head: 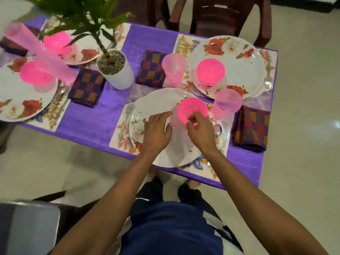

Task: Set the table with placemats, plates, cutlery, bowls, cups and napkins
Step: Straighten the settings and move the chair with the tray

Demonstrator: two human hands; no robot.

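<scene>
Pink bowl (192, 110): it sits on the near plate (161, 129), toward that plate's far right part; translucent, and blurred at its near edge
Your right hand (200, 131): fingers curled at the bowl's near rim; thumb and forefinger seem to pinch it, though blur hides the exact contact
Your left hand (156, 133): fingers straight and relaxed, spread flat over the plate just left of the bowl; it holds nothing
Near placemat (117, 138): floral, under the plate, on the purple tablecloth (95, 115)
Fork (127, 118): on the placemat, left of the bowl's plate
Spoon (218, 129): on the placemat, just right of the bowl, partly hidden by your right hand
Cup (226, 103): pink, upright, just right of the bowl
Napkin (250, 128): checked, folded, right of the bowl, beyond the cup
Far setting: beyond the bowl, a second plate (237, 57) carrying a second pink bowl (210, 70), another cup (173, 69) to its left
Potted plant (115, 69): white pot, far left of the bowl
</scene>
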